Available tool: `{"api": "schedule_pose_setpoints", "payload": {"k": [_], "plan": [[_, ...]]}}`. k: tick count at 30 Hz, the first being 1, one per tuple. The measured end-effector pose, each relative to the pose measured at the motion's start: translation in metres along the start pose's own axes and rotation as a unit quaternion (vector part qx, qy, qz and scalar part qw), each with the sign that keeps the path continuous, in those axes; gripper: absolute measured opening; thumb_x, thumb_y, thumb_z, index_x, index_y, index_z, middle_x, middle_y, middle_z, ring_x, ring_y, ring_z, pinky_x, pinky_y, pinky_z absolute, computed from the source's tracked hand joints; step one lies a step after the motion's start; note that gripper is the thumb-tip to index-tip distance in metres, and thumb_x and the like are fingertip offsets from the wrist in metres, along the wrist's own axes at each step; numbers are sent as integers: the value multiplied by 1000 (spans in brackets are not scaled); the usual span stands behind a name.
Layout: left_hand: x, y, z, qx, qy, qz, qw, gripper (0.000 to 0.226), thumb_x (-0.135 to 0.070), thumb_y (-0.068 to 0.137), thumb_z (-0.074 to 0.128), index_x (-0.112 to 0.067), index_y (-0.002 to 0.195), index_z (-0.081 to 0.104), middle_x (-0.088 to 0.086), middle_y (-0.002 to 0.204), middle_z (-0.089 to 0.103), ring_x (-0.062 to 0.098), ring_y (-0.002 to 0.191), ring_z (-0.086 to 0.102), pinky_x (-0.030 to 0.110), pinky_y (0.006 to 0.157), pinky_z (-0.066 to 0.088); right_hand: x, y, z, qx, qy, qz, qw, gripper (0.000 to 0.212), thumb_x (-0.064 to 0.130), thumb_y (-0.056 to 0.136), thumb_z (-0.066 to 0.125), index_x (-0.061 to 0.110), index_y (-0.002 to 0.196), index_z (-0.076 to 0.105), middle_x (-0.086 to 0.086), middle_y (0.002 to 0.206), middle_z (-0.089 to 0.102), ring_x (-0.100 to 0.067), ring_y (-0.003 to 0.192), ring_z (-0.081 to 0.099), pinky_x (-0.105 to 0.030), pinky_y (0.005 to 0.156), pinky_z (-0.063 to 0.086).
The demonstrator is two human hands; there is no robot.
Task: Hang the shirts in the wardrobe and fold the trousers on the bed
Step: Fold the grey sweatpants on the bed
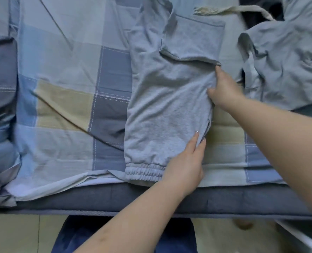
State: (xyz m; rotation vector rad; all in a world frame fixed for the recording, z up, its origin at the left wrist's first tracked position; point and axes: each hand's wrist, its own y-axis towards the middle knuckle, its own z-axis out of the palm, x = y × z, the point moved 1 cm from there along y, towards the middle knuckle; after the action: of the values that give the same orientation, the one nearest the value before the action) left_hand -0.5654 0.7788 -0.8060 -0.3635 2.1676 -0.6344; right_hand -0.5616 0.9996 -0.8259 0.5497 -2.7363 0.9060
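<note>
Grey sweat trousers [162, 110] lie lengthwise on the checked bedspread [64, 99], elastic cuff toward the bed's near edge, upper part folded over at the far end. My left hand [186, 165] lies flat beside the cuff, fingers spread on the right side of the leg. My right hand [222, 90] pinches the trousers' right edge near the fold. A second grey garment [286, 57] lies crumpled at the right.
A cream drawstring [230, 10] trails across the bed at the top right, beside something dark [255, 17]. A rumpled blue quilt [0, 99] is bunched at the left. The bed's dark grey edge [78, 199] runs along the front, floor below it.
</note>
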Motion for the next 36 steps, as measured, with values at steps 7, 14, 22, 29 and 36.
{"api": "schedule_pose_setpoints", "payload": {"k": [7, 14, 22, 29, 36], "plan": [[17, 8, 42, 80, -32, -3, 996, 72, -16, 92, 52, -27, 152, 15, -2, 161, -2, 24, 136, 36, 33, 103, 39, -44, -25, 36, 38, 75, 4, 996, 65, 17, 89, 57, 18, 148, 29, -13, 153, 24, -27, 138, 30, -28, 110, 24], [38, 74, -37, -140, 22, 14, 990, 48, -21, 86, 61, -18, 134, 52, 6, 147, 39, 25, 135, 37, 40, 109, 33, -28, 10, 19, -70, -107, -109, 986, 49, 21, 93, 50, 24, 141, 41, -7, 160, 3, -26, 145, 9, -41, 113, 17], [78, 138, -117, 14, 252, -197, 947, 116, -55, 71, 73, -37, 149, -10, 7, 156, -26, 34, 144, -20, 63, 113, 11, 20, 61, 26, -59, -290, -246, 923, 37, 21, 100, 32, 16, 134, 46, -12, 159, 3, -29, 143, 16, -47, 110, 23], [87, 147, -110, 29, 283, -199, 938, 120, -55, 74, 72, -35, 147, -20, 10, 153, -33, 38, 142, -23, 64, 112, 15, 38, 88, -12, -144, -121, -246, 951, 39, 16, 101, 30, 9, 140, 33, -2, 160, 6, -31, 127, 43, -44, 86, 42], [90, 151, -108, 36, 287, -202, 936, 119, -57, 75, 70, -34, 146, -23, 11, 151, -37, 39, 141, -26, 64, 113, 12, -28, 129, -21, -63, 23, -16, 998, 71, 18, 94, 54, 15, 151, 12, -3, 160, 2, -26, 140, 28, -35, 105, 34]]}}
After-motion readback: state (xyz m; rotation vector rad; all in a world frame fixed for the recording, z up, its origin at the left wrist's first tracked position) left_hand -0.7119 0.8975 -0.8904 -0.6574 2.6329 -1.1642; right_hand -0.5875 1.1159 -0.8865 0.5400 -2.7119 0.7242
